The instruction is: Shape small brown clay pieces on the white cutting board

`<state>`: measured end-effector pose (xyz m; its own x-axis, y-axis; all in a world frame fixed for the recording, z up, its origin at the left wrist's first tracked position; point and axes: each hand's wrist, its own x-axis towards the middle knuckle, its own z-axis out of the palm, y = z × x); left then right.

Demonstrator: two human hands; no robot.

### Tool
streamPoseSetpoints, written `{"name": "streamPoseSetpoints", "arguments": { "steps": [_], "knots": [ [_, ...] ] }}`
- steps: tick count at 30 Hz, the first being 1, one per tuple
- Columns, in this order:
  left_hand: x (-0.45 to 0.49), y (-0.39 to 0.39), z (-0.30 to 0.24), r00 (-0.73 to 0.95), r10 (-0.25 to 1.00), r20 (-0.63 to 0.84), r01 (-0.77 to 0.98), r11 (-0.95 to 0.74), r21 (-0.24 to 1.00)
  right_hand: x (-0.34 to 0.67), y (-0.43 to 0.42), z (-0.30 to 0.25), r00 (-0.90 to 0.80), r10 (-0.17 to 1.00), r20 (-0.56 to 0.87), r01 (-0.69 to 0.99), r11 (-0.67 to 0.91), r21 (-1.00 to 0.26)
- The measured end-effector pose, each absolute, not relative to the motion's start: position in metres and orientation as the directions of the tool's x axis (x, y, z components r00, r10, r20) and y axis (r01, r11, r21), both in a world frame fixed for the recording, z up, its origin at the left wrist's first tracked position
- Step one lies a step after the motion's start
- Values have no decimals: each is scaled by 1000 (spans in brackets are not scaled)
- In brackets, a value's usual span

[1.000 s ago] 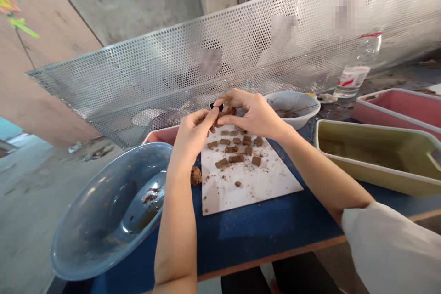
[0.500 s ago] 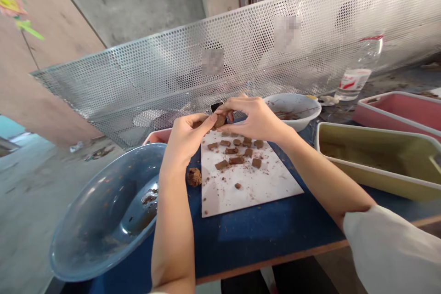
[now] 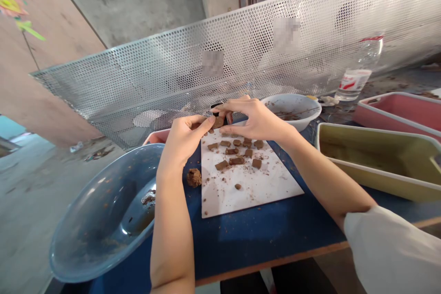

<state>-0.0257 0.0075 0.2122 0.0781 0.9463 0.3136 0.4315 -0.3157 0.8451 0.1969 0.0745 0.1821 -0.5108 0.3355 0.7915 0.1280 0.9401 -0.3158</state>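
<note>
Both hands meet above the far edge of a white board. My left hand pinches a small brown clay piece between thumb and forefinger. My right hand has its fingers closed on the same piece and on a small dark metal cutter at its top. Several brown rectangular clay pieces lie in rows on the board below the hands, with crumbs around them. A round brown clay lump sits on the blue table left of the board.
A large blue bowl overhangs the table's near-left corner. A white bowl, a yellow tray, a pink tray and a plastic bottle stand to the right. A perforated metal screen closes off the back.
The hands have lifted slightly off the board and stayed together. The brown piece now shows between the fingertips. The view shifted a little.
</note>
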Motion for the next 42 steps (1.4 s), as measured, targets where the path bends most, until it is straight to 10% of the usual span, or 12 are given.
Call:
{"name": "streamPoseSetpoints", "arguments": {
  "steps": [13, 42],
  "knots": [
    [-22, 22, 200, 246, 964, 105, 121, -138, 983, 194, 67, 182, -526, 429, 734, 333, 898, -287],
    [-24, 28, 193, 211, 969, 127, 138, -158, 978, 201, 71, 181, -528, 382, 758, 291, 920, -261]
  ]
}}
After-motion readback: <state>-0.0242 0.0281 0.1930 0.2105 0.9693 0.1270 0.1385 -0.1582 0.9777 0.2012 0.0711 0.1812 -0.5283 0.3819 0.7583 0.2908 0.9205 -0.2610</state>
